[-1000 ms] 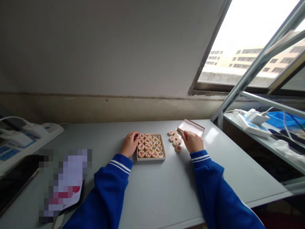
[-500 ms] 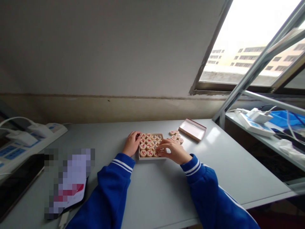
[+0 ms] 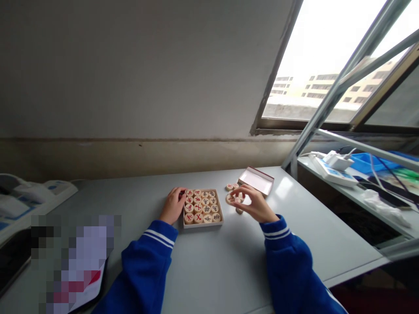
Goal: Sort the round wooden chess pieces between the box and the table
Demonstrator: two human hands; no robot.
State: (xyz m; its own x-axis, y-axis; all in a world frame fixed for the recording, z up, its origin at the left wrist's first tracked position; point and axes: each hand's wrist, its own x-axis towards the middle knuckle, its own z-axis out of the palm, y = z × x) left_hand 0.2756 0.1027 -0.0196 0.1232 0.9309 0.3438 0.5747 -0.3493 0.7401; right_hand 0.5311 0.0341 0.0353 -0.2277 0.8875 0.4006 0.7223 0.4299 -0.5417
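Observation:
An open box (image 3: 203, 225) holds rows of round wooden pieces, red-marked ones on the left and black-marked ones on the right. My left hand (image 3: 173, 206) has its fingers closed on the box's left rim. To the right of the box, my right hand (image 3: 254, 204) is over a small group of loose round pieces (image 3: 229, 187). Its thumb and index finger pinch a round piece (image 3: 229, 199) at the group's left side. The hand partly hides the other loose pieces.
Behind my right hand lies the box lid (image 3: 257, 179), its pale inside facing up. A phone (image 3: 88, 290) and a power strip (image 3: 49, 196) are at the left. A metal frame (image 3: 296, 150) stands at the desk's right edge, beside a shelf with another power strip (image 3: 337, 172).
My right hand has moved right, from over the box to the loose pieces. The lower right pieces in the box are now uncovered. The view has shifted slightly.

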